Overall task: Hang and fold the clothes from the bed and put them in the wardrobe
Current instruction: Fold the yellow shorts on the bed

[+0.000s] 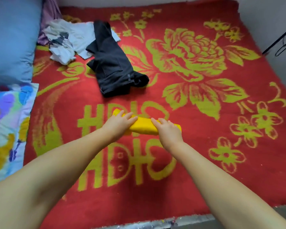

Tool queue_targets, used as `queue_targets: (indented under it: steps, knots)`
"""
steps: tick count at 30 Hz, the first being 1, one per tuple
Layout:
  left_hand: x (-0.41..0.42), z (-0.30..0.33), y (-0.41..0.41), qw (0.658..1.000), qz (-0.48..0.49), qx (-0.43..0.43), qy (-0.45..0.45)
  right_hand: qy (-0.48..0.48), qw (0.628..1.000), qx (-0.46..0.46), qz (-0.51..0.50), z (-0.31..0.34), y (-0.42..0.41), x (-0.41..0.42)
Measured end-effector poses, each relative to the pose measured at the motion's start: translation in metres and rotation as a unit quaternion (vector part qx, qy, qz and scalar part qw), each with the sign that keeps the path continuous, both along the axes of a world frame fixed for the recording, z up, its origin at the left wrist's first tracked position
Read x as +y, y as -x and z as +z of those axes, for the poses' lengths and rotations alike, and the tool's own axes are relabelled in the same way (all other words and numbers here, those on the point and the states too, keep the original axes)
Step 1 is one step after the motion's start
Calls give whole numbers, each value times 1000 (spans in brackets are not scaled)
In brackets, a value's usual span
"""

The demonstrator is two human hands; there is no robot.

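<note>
A yellow garment (144,125), folded into a narrow strip, lies on the red blanket (205,162) in the middle of the bed. My left hand (118,123) lies over its left end with fingers spread flat. My right hand (167,130) presses on its right end, fingers fairly straight. Farther back lie crumpled black trousers (112,63). A rumpled white and pale blue garment (69,40) sits behind them at the back left.
A blue pillow (12,38) stands at the far left, with a flowered pillow (5,129) in front of it. Purple cloth (49,12) lies in the back left corner. Black cables (284,40) hang by the wall at right. The bed's near edge (155,223) runs below.
</note>
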State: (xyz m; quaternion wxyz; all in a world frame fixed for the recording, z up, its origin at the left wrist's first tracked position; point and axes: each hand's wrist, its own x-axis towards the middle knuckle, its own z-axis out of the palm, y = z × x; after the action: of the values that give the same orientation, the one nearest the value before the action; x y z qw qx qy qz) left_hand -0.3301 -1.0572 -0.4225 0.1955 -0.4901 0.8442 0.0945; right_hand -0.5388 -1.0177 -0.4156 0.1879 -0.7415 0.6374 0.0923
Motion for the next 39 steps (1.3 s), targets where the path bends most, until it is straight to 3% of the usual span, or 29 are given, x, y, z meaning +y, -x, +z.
queue_targets:
  steps: [3, 8, 14, 21, 25, 32, 39]
  knots:
    - [22, 41, -30, 1000, 24, -8, 11, 21, 999, 6, 43, 44, -27, 13]
    - [90, 112, -101, 988, 148, -3, 37, 60, 987, 3, 149, 111, -99, 36]
    - [211, 156, -172, 950, 302, 7, 77, 95, 934, 4, 345, 164, -187, 76]
    - [416, 176, -181, 847, 525, 19, 82, 80, 819, -14, 569, 179, -263, 201]
    - [549, 177, -150, 745, 655, 79, 96, 34, 731, -13, 682, 177, -289, 302]
    - [767, 168, -90, 645, 764, 18, -9, -35, 591, 34, 805, 160, -301, 511]
    - [952, 156, -42, 555, 830, 39, -35, -71, 510, 82, 853, 152, -302, 706]
